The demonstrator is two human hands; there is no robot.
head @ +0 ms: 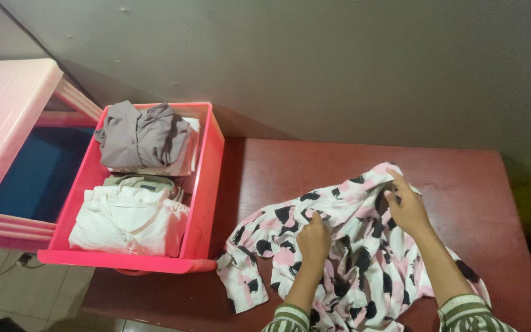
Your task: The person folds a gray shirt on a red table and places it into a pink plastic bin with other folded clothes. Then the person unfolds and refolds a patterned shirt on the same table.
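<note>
A pink, white and black patterned garment (345, 258) lies crumpled on a dark red table (480, 184). My left hand (313, 241) pinches a fold of this garment near its middle. My right hand (405, 206) grips the cloth at its far upper edge. Both of my wrists show green and white striped sleeves. To the left, a pink plastic drawer (207, 178) stands pulled out. It holds a folded grey shirt (142, 135) at the back and a folded white garment (127, 221) at the front.
The pink drawer unit (4, 117) stands at the left, with a blue inside showing under its top. A grey wall runs behind the table. Tiled floor shows at the lower left. A yellow and a white object sit at the right edge.
</note>
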